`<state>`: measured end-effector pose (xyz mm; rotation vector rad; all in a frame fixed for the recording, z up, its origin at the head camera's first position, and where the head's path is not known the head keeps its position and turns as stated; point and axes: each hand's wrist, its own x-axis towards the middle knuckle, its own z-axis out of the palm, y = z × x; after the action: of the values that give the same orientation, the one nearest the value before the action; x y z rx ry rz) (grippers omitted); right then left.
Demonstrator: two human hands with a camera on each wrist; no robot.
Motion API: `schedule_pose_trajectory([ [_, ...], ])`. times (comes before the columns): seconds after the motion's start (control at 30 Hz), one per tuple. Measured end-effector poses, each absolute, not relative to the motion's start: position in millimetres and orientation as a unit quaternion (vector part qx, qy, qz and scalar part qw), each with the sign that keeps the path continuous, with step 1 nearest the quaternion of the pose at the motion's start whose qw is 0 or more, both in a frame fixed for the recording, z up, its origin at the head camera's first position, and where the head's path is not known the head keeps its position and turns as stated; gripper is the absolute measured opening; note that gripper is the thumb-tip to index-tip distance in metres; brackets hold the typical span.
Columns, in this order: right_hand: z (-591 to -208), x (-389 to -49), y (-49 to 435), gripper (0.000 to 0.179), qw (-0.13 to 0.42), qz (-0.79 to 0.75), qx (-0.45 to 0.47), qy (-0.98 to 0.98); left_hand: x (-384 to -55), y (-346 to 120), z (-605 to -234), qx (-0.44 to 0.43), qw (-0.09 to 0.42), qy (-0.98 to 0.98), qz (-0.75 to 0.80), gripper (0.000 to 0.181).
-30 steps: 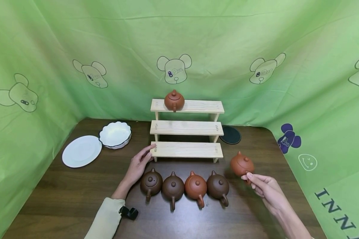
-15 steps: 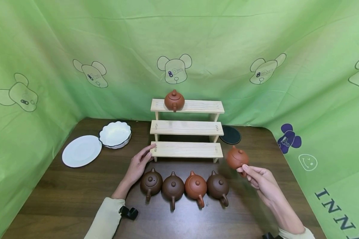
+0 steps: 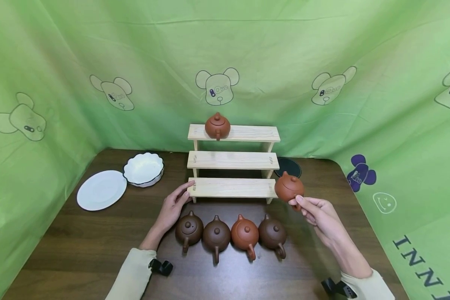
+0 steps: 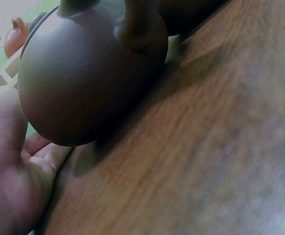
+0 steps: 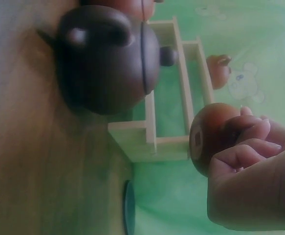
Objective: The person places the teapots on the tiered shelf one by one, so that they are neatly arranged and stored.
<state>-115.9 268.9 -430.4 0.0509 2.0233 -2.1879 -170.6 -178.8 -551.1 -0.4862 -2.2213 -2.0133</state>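
Observation:
My right hand (image 3: 321,217) pinches the handle of a reddish-brown teapot (image 3: 289,187), held in the air by the right end of the lowest tier of a three-tier wooden stand (image 3: 232,187). The right wrist view shows the underside of this teapot (image 5: 213,137) and fingers curled at its handle. My left hand (image 3: 171,209) holds the left end of that tier between thumb and forefinger; its other fingers are partly hidden. Several teapots stand in a row before the stand: dark brown ones (image 3: 216,236) and a reddish-brown one (image 3: 245,233). Another reddish-brown teapot (image 3: 217,126) sits on the top tier.
A white plate (image 3: 102,190) and a scalloped white bowl (image 3: 143,168) stand at the table's left. Behind the held teapot lies a dark round coaster (image 3: 290,167), partly covered. A green printed cloth (image 3: 270,62) hangs around the table's back and sides.
My right hand has carried the held teapot leftward and away from me, toward the stand's lowest tier. The left hand and the other teapots stay where they were.

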Motion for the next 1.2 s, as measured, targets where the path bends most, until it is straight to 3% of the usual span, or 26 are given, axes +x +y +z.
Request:
schedule_pose_trajectory([
  [0.23,-420,-128,254,0.036,0.064,-0.744,0.016,0.665,-166,-176,-539,-0.122,0.023,-0.745,-0.656,0.041],
  [0.73,-407,-161,233,0.036,0.056,-0.750,0.012,0.659,-166,-175,-536,-0.107,0.011,-0.751,-0.652,0.041],
  [1.2,-389,-184,214,0.037,0.034,-0.766,0.000,0.642,-178,-185,-566,-0.162,0.048,-0.729,-0.663,0.041],
])
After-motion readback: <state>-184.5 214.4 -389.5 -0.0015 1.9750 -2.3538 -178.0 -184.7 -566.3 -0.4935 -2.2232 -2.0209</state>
